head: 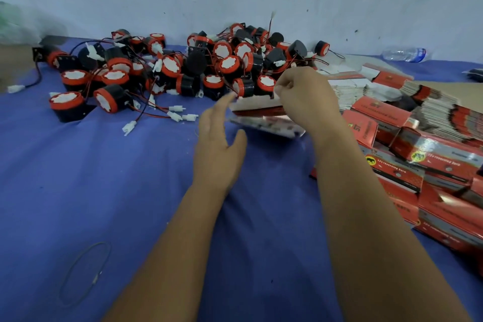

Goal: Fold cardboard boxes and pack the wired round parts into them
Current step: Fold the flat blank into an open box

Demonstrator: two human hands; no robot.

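A heap of round black parts with red rims and white faces (172, 65), trailing red and black wires with white plugs, lies on the blue cloth at the back. My right hand (305, 97) is curled round a red and white cardboard box (258, 108), held just above the cloth in front of the heap. A blurred flap of the box (266, 125) hangs below it. My left hand (219, 144) is to the left of the box, fingers straight, fingertips at the box's left end.
Folded red boxes (418, 165) and stacks of flat box blanks (444, 110) fill the right side. A rubber band (86, 272) lies near left on the blue cloth (104, 191). A plastic bottle (403, 53) lies by the pale wall.
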